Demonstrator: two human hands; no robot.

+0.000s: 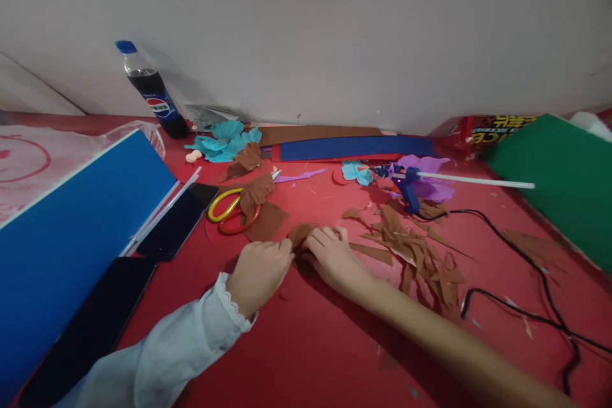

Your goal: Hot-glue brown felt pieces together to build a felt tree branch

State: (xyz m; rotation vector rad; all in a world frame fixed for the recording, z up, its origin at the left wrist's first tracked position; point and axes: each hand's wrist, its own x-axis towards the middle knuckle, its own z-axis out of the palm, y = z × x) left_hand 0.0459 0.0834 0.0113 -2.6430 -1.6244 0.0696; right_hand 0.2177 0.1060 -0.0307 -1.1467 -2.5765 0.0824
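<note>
Between my two hands is a piece of brown crepe paper (299,236), partly hidden by the fingers. My left hand (262,274) is closed on its left side, the sleeve cuff at the wrist. From the right, my right hand (335,258) grips the same paper with bent fingers. Just beyond my left hand lie scissors (234,211) with yellow and red handles, partly covered by a brown paper petal (257,194). A flat brown paper piece (266,222) sits beside them. Brown paper scraps (421,248) are heaped to the right of my right hand.
A blue glue gun (405,186) with a long white stick rests at the right, its black cord (535,261) looping across the red table (296,357). Blue paper flowers (224,140) and a cola bottle (155,92) stand back left. Phones (176,223) and boards flank the sides.
</note>
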